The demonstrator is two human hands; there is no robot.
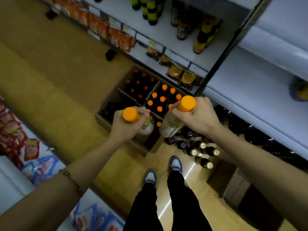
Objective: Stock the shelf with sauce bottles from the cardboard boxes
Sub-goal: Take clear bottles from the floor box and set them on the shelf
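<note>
- Two hands are raised over the open cardboard box (106, 121) on the floor, each wrapped round the neck of one bottle, two bottles held in all
- The left hand (128, 126) grips a clear bottle with an orange cap (130, 114); its body hangs tilted over the box's near compartment
- The right hand (198, 116) is clamped on a second orange-capped bottle (171, 126), cap (186, 103) uppermost, its body slanting down toward the box's near corner
- The box is split by dividers into four compartments: the far left one holds about nine red-capped bottles (138, 84), the far right one about ten orange-capped bottles (162, 99) standing upright, the near left one dark bottles too dim to count
- Beside the box, on the tan floor, stands a cluster of roughly seven dark bottles with pale caps (198, 150), close to the right shoe
- Two grey-and-white shoes (175, 164) and black trousers show below
- The white shelf (260, 90) runs along the right; on its upper tier stand dark bottles with yellow-green labels (151, 10), blurred
- Snack packets (103, 30) hang along the shelf edge
</note>
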